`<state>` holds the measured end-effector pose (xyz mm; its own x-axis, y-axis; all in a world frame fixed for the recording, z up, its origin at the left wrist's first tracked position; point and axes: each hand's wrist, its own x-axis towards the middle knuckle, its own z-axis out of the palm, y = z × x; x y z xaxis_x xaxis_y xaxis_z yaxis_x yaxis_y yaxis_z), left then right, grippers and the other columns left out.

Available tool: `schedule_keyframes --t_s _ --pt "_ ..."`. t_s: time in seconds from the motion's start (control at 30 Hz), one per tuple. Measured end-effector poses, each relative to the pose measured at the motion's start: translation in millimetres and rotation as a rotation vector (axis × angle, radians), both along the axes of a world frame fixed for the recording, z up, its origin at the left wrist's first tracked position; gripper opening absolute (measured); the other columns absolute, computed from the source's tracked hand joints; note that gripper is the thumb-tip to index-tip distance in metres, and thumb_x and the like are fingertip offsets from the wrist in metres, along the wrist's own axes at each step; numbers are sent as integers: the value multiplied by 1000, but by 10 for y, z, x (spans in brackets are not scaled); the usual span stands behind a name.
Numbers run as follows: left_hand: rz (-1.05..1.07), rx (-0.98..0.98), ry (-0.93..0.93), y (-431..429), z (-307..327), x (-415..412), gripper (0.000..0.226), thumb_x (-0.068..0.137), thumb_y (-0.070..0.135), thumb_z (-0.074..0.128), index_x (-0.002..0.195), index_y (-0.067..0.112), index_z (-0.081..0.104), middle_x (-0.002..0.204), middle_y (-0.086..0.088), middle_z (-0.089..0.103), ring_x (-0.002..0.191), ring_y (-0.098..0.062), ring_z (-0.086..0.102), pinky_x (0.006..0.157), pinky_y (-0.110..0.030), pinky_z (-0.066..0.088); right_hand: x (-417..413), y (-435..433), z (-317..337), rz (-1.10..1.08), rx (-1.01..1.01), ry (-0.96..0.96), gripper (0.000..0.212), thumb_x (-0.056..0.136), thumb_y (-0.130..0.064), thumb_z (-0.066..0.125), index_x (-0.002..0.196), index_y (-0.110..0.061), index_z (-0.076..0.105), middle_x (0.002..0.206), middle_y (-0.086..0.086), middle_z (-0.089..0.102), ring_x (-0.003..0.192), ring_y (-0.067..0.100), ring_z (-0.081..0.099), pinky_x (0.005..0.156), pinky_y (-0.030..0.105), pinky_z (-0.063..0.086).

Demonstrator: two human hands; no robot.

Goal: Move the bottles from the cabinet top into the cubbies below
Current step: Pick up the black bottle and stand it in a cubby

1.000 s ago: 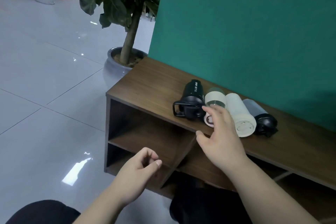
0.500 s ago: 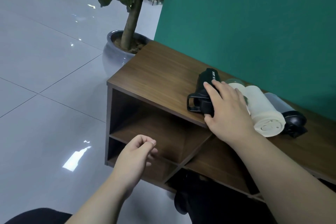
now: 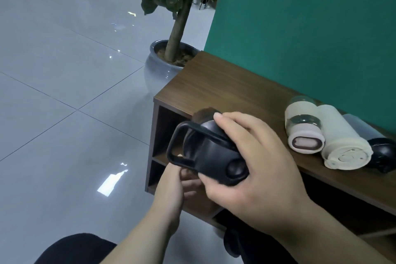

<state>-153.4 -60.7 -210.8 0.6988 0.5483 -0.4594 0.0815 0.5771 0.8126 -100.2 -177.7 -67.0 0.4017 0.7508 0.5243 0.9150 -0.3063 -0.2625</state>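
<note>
Head view: right hand (image 3: 255, 169) clasping blurred black bottle (image 3: 211, 152), left hand's (image 3: 171, 188) grip hidden.

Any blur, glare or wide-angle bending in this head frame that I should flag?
Head view: the far end of the black bottle, held in the right hand, is smeared by motion blur; the three bottles on the cabinet top stay fairly sharp. Bright glare patches sit on the floor tiles. Floor joints bow slightly, a mild wide-angle effect. The cubbies are deep in shadow.
</note>
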Motion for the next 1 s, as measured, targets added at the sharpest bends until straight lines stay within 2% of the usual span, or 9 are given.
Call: schedule_keyframes --t_s 0.1,0.27,0.43,0.57,0.63,0.7,0.77,0.9,1.0 --pt "28 -105 -63 -20 56 -93 40 109 14 42 94 22 78 94 -3 81 71 -3 79 61 -28 63 -151 64 -220 47 30 242 78 62 -46 77 136 -28 59 133 -18 58 125 1 56 103 15 41" --pt "151 -316 -78 8 -77 -87 54 103 55 44 118 17 78 113 -17 81 109 -38 76 103 -55 56 -2 102 -786 -85 -81 720 83 65 -45 83 141 -43 50 126 -33 49 115 -24 46 84 -2 40" --pt "-40 -293 181 293 -364 121 48 95 57 58 115 18 78 109 -15 82 108 -38 77 90 -46 62 270 182 -1253 -43 -124 987 100 63 -32 87 147 -50 36 140 -23 51 124 -12 52 96 11 48" --pt "-277 -128 308 702 -525 305 57 87 55 66 124 12 71 125 -22 74 123 -42 69 100 -48 55 560 292 -1541 88 -327 974 133 56 -37 93 155 -52 5 153 -23 42 140 -2 43 115 32 42" --pt "-387 -105 339 785 -654 371 59 83 55 66 120 9 71 125 -22 74 118 -38 72 88 -41 55 627 378 -1703 9 -281 977 126 52 -35 98 153 -42 23 140 -18 56 131 0 54 110 34 48" --pt "-417 -55 331 827 -785 424 46 89 53 59 109 13 74 109 -18 78 94 -30 72 77 -36 54 686 469 -1851 -81 -225 980 109 46 -34 100 138 -36 42 125 -15 66 119 2 62 103 35 53" --pt "-363 9 323 896 -908 479 42 98 48 52 113 14 73 108 -17 79 89 -28 72 72 -37 60 768 557 -1941 -121 -224 973 100 44 -34 101 128 -35 46 119 -14 69 113 3 65 98 33 56" --pt "-227 55 280 975 -1080 527 44 108 40 42 120 13 75 111 -17 81 104 -37 77 98 -55 60 913 735 -1987 -145 -136 1029 84 53 -15 99 118 -28 48 112 -13 67 107 2 66 95 23 53" --pt "-211 182 242 1020 -1233 519 36 110 25 41 122 11 72 79 9 79 76 -17 75 97 -51 61 983 881 -2073 -174 -79 1060 86 51 -16 99 123 -22 51 114 -11 69 108 3 67 97 23 52"
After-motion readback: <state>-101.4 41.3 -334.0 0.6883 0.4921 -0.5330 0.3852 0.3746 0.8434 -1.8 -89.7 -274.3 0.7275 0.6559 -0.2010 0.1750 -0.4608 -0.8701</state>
